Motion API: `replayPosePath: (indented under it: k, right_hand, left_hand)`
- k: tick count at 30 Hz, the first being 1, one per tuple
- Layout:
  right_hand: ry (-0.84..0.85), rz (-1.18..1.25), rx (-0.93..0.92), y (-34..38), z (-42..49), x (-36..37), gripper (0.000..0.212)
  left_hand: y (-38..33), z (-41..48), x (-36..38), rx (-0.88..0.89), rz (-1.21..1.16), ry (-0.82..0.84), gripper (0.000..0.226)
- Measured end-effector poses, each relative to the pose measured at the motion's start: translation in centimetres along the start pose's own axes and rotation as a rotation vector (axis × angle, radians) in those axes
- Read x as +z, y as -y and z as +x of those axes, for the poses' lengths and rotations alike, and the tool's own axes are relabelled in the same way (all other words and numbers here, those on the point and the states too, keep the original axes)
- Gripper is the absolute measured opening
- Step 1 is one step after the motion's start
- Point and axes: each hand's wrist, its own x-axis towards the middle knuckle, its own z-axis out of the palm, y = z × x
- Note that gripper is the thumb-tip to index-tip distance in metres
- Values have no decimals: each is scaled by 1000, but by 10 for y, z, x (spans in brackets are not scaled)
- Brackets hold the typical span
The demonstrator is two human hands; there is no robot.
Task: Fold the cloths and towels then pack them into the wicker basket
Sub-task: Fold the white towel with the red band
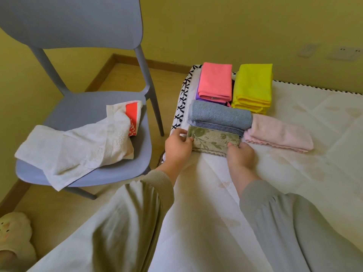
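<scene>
At left of frame, a loose white towel [78, 152] lies on the chair [94, 107]. At centre, our left hand [177, 147] and right hand [240, 157] pinch opposite ends of the folded green floral towel [214, 141] on the mattress [294, 169]. We judge it soft, light and limp; support both short ends so the folds hold. The wicker basket is out of view, and the fingertips beneath the towel are hidden.
</scene>
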Motion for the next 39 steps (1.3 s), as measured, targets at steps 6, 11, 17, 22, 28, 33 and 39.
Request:
replayPosePath:
  k: [6, 11, 17, 22, 28, 33, 39]
  right_hand:
    - [-203, -204, -489, -5, -18, -7, 43]
    - [-106, -545, -962, -20, -45, -5, 49]
    - [241, -1052, -807, -22, -44, -5, 59]
    - [312, -1188, -729, -1, -55, -13, 63]
    - [77, -875, -801, 13, -84, -7, 71]
    - [213, -885, -891, 20, -124, 21, 71]
    - [310, -827, -955, 36, -160, 35, 67]
  left_hand:
    - [9, -12, 0, 167, 92, -51, 30]
    - [8, -6, -15, 732, 602, -44, 39]
    - [18, -1, -30, 578, 1163, 332, 53]
    - [19, -15, -39, 523, 1185, 410, 62]
    - [15, -14, -102, 604, 1077, 38, 59]
    - [31, -10, -169, 69, 808, -177, 82]
    - [31, -19, -199, -24, 578, -203, 28]
